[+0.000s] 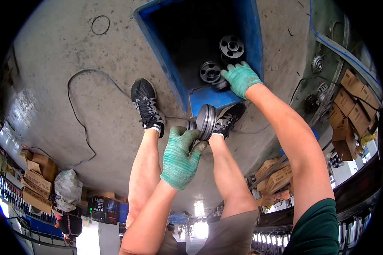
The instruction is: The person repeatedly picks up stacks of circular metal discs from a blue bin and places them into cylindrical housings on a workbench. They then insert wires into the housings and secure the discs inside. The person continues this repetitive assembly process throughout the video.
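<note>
Pulley point(205, 121) clamped in left fingers point(191, 135), rim just past them; looks heavy, stiff, kinda slick, best grabbed round the narrow end. Right fingers point(232, 71) half-curled by another pulley point(220, 84), can't tell if gripping.

Pulleys point(232, 46) in bin point(212, 98), right shoe point(230, 116) before it, left shoe point(144, 100) leftward, boxes point(355, 104) far right

Green knitted gloves point(179, 166), streaked paler, cover the left hand point(182, 154) and the right hand point(242, 80). At twelve o'clock, the rectangular plastic bin point(203, 102) is blue; at one, a holed round metal pulley point(229, 51) is silver-grey with black openings. The ridged round metal pulley point(206, 122) in the left hand is dark grey. The concrete floor point(51, 76) is grey, flecked darker.
</note>
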